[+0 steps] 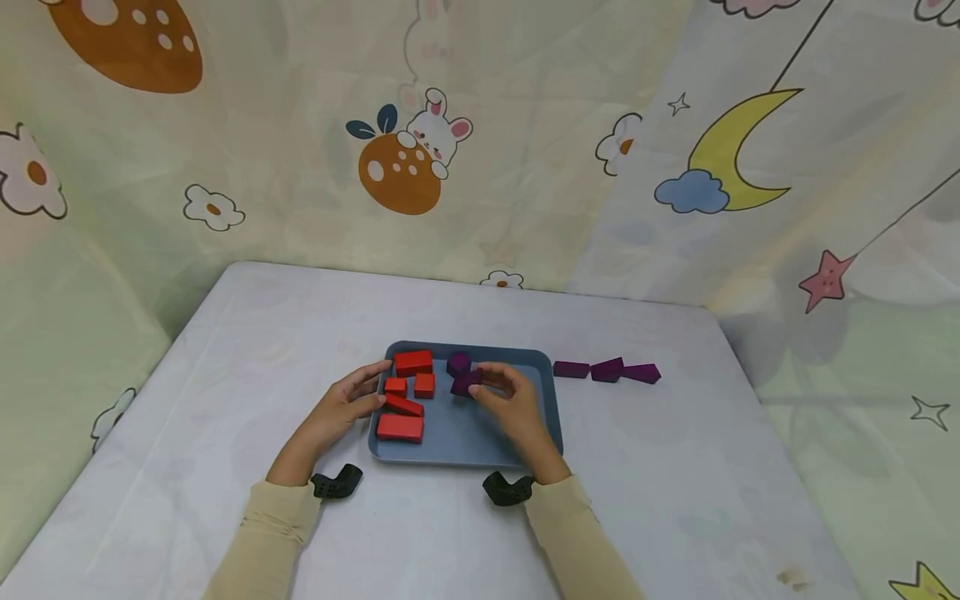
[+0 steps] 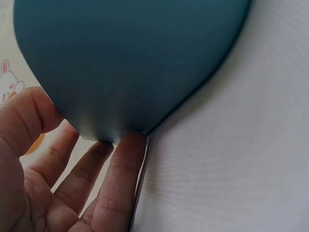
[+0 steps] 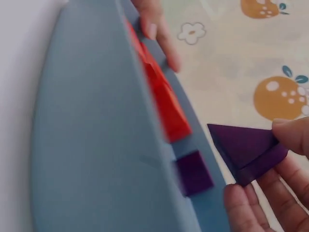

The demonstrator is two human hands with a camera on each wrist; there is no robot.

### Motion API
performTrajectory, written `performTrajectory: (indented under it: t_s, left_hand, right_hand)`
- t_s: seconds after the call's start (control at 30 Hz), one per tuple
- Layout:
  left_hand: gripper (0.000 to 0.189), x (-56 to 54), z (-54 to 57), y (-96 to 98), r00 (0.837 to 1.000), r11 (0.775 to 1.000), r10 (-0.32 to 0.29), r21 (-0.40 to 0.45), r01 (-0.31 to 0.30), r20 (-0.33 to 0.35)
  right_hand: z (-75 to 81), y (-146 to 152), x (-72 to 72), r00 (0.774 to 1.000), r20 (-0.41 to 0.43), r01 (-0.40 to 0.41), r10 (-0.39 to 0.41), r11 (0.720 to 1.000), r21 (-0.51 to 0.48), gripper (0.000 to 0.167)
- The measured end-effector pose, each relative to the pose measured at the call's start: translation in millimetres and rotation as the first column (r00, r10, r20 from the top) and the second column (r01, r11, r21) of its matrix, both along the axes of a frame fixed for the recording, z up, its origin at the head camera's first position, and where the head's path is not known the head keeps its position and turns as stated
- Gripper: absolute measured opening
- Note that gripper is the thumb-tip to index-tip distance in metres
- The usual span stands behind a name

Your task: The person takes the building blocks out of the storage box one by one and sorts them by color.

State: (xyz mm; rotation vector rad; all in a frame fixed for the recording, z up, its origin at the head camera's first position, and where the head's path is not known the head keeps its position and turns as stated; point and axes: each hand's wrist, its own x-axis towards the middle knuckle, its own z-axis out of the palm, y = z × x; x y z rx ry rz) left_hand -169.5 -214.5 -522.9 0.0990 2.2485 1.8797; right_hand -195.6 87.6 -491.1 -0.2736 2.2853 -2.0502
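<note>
A blue-grey tray (image 1: 468, 446) lies on the white table with several red blocks (image 1: 400, 428) along its left side. My left hand (image 1: 337, 410) is at the tray's left rim; in the left wrist view its fairly straight fingers (image 2: 120, 183) touch the edge. Between thumb and fingertips, my right hand (image 1: 517, 407) pinches a purple angular block (image 3: 246, 147) with a pointed end, over the middle of the tray. Just behind it, a second purple block (image 1: 458, 363) sits in the tray, and it shows below the red ones in the right wrist view.
To the right of the tray, three purple blocks (image 1: 607, 370) lie in a row on the table (image 1: 660, 467). A patterned cloth (image 1: 525, 150) with bunnies, flowers and a moon hangs behind. Dark curved devices (image 1: 508, 489) sit at both wrists near the tray's front edge.
</note>
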Motion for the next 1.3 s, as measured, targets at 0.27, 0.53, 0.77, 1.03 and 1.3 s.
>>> performTrajectory:
  t_s: [0.27, 0.53, 0.77, 1.03, 1.3]
  left_hand:
    - [0.063, 0.2, 0.3, 0.5, 1.0, 1.0, -0.006, 0.008, 0.006, -0.002]
    - [0.063, 1.0, 0.5, -0.1, 1.0, 1.0, -0.009, -0.003, 0.009, -0.011]
    - [0.064, 0.4, -0.3, -0.4, 1.0, 1.0, -0.012, 0.002, 0.012, -0.006]
    - [0.064, 0.4, 0.6, 0.7, 1.0, 1.0, -0.006, 0.014, 0.006, 0.014]
    - [0.064, 1.7, 2.2, 1.7, 1.0, 1.0, -0.003, 0.013, 0.003, 0.02]
  right_hand:
    - [14.6, 39.6, 2.5, 0.995, -0.091, -0.033, 0.029, 0.999, -0.042, 0.04]
    - [20.4, 79.7, -2.8, 0.981, -0.193, -0.007, 0.008, 1.0, 0.006, 0.042]
    - [22.7, 117.1, -5.8, 0.973, -0.223, 0.079, -0.057, 0.993, 0.088, 0.042]
    - [22.6, 162.4, -7.6, 0.963, -0.241, 0.152, -0.122, 0.982, 0.112, 0.039]
    - [25.9, 206.8, -14.5, 0.952, -0.246, 0.211, -0.183, 0.973, 0.092, 0.039]
